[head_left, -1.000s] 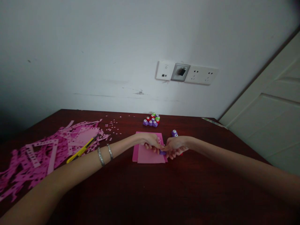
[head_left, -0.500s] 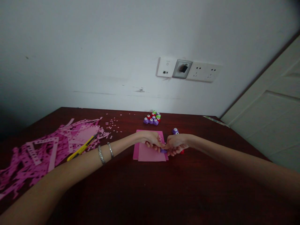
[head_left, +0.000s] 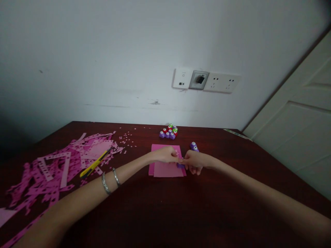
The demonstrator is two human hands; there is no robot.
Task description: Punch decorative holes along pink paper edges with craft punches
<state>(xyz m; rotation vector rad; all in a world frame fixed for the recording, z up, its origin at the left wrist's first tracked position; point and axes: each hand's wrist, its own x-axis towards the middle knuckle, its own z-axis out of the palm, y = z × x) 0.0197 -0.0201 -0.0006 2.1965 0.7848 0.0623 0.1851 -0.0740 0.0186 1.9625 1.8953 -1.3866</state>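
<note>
My left hand [head_left: 164, 155] lies over a stack of pink paper sheets [head_left: 167, 171], its fingertips meeting my right hand above the sheets' right edge. My right hand [head_left: 194, 162] curls around a small purple craft punch [head_left: 180, 166], and most of the punch is hidden behind my fingers. Two silver bangles [head_left: 110, 181] circle my left wrist. Just beyond my right hand stand purple craft punches [head_left: 194, 147].
A cluster of purple, red and green craft punches [head_left: 169, 132] stands at the far edge of the dark wooden table [head_left: 144, 203]. Punched pink paper scraps [head_left: 57, 168] and a yellow utility knife [head_left: 94, 164] lie at left. A white door [head_left: 292, 120] stands at right.
My view has tilted slightly, shifting the table in frame. My hands remain together at the purple punch, with my left wrist turned slightly and my right fingers hiding less of the punch.
</note>
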